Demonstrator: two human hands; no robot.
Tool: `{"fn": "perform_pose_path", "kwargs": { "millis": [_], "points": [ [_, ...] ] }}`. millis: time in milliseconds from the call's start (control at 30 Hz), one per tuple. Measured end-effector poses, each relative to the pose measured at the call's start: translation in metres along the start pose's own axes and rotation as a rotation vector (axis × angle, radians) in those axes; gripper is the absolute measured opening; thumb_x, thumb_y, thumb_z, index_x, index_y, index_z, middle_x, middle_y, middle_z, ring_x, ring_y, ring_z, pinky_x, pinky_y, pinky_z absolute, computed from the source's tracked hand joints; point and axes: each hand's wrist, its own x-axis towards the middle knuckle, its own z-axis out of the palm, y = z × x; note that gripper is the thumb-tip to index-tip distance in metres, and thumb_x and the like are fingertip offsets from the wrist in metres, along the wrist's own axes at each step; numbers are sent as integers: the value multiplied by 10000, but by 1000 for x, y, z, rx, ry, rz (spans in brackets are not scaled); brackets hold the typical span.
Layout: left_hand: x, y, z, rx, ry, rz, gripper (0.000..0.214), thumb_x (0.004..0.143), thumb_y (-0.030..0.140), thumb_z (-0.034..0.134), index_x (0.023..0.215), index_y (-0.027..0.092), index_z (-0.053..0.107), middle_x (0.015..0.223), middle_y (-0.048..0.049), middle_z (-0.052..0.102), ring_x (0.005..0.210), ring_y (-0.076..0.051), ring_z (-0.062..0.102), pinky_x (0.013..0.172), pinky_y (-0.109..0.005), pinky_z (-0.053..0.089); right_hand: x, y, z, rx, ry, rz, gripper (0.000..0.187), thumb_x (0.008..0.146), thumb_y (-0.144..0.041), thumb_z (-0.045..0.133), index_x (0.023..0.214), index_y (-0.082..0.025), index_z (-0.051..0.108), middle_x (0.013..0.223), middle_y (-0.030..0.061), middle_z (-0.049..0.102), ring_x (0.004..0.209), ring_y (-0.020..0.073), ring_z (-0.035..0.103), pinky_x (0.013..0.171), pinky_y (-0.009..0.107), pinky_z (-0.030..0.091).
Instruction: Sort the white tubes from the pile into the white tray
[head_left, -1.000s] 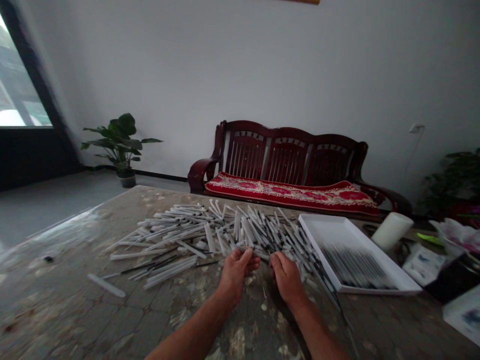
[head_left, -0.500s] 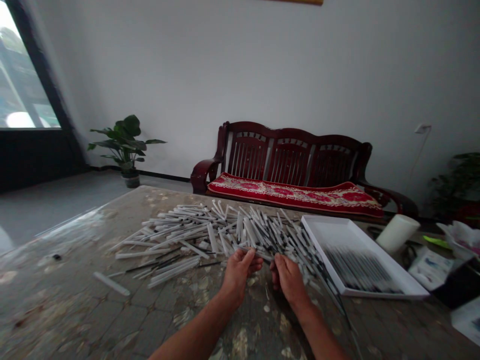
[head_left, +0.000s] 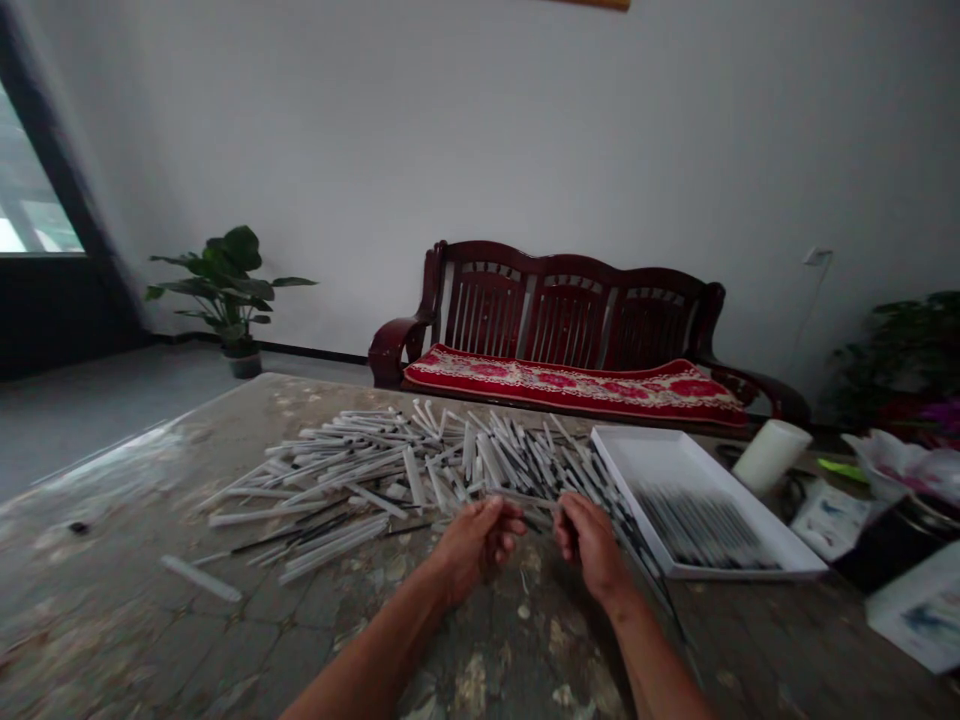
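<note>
A big heap of white tubes and thin black rods lies spread across the mottled stone table. At its near edge my left hand and my right hand are both pinched on one thin white tube held level between them, just above the table. To the right of my hands stands a white tray with several dark rods laid side by side in it.
A white roll, papers and a dark box sit at the table's right end. One loose white tube lies at the left front. Behind the table stand a dark wooden bench with a red cushion, and potted plants at left and right.
My hands have drawn slightly back toward me and apart, with the tube now stretched between them. The view has swung a little.
</note>
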Motion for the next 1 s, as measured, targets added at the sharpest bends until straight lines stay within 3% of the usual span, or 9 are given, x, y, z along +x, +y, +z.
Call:
{"fn": "perform_pose_path", "kwargs": {
  "millis": [67,133,200,267,333,433,600,767,1000],
  "points": [
    [-3,2,-3,8,-125,-210,476,739,575,596,740,103,663,538,-12,593,335,-24,383,330,-143,204,0,-3,-5,-72,-56,-43,363,833,-497,445,604,-215,457,484,-62,415,413,87,362,396,204,273],
    [-7,2,-5,31,-282,-350,525,746,607,571,731,92,668,463,16,521,297,-17,291,318,-157,131,0,-3,-5,-135,-113,-89,365,826,-484,460,578,-217,446,488,-60,400,430,93,365,411,211,276],
    [-12,1,-6,69,-391,-367,466,724,554,642,747,90,673,464,17,526,303,-18,295,320,-164,139,1,-2,-3,-176,-150,-115,364,829,-488,461,584,-219,452,498,-60,396,444,99,380,428,215,296],
    [-14,0,-5,85,-405,-316,382,698,474,709,726,96,668,507,-1,571,330,-18,342,329,-156,182,4,0,-4,-193,-118,-116,353,852,-506,413,669,-221,511,528,-57,435,454,110,411,440,221,319],
    [-12,-1,-4,45,-331,-231,333,688,428,737,716,104,664,591,-18,619,379,-19,407,353,-140,256,8,1,-11,-273,1,-123,350,862,-504,384,770,-219,565,566,-46,491,479,124,454,465,230,343],
    [-4,0,-4,-57,-98,-84,312,658,405,768,772,130,674,619,6,614,455,-32,497,423,-126,369,11,-2,-29,-560,144,-156,256,820,-423,478,759,-215,613,637,-13,589,597,153,546,571,246,388],
    [11,-5,-7,-96,197,81,365,589,400,808,808,141,673,555,37,582,474,-47,537,444,-131,407,6,-4,-39,-971,31,-141,130,744,-233,558,785,-227,681,824,18,678,804,170,607,726,249,401],
    [15,-9,-7,-137,316,186,427,477,375,859,776,141,663,656,24,630,559,-81,599,512,-182,481,0,2,-30,-1182,-23,-101,142,738,-202,577,842,-230,669,929,33,654,907,172,599,761,236,378],
    [13,-9,-7,-165,337,200,410,480,346,864,771,131,669,672,-1,646,574,-96,613,523,-201,499,-2,1,-22,-1261,22,-77,94,746,-187,548,814,-214,607,941,44,627,876,175,595,700,240,353]
  ]
}}
